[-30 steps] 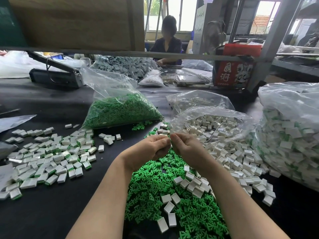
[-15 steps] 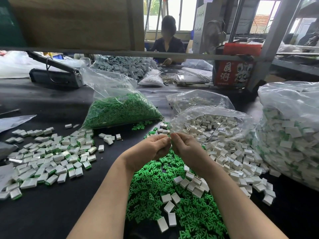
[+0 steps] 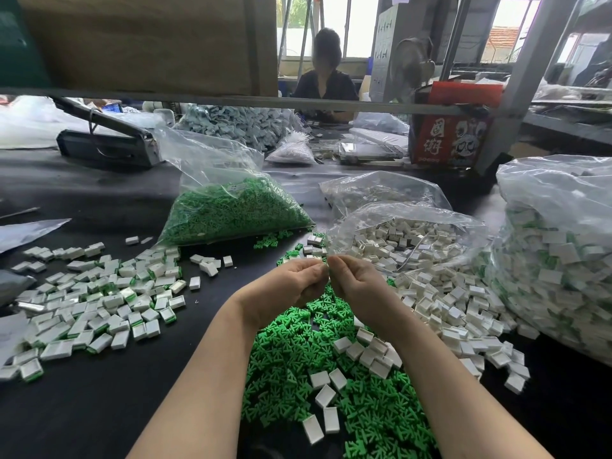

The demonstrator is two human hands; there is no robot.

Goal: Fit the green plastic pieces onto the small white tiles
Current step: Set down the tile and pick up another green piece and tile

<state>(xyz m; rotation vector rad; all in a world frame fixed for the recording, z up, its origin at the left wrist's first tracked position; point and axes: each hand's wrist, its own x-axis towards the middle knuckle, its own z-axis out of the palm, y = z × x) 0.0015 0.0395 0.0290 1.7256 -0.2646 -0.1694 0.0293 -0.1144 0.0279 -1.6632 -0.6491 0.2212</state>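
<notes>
Both hands meet fingertip to fingertip, left hand (image 3: 287, 287) and right hand (image 3: 355, 286) with fingers curled, pinching something small between them; the held part is too hidden to name. Directly under the grip: loose pile of green plastic pieces (image 3: 298, 352) with a few white tiles (image 3: 331, 385) on top. Right of the grip, more white tiles spill from an open clear bag (image 3: 407, 226). Left of it, a spread of assembled white-and-green tiles (image 3: 99, 303). Beyond the grip, a bag of green pieces (image 3: 231, 210); far right, a big bag of finished tiles (image 3: 556, 260). All on a black table (image 3: 82, 409). Further back a metal shelf rail (image 3: 298, 102), a red box (image 3: 450, 137), another seated person (image 3: 326, 81), windows behind.
</notes>
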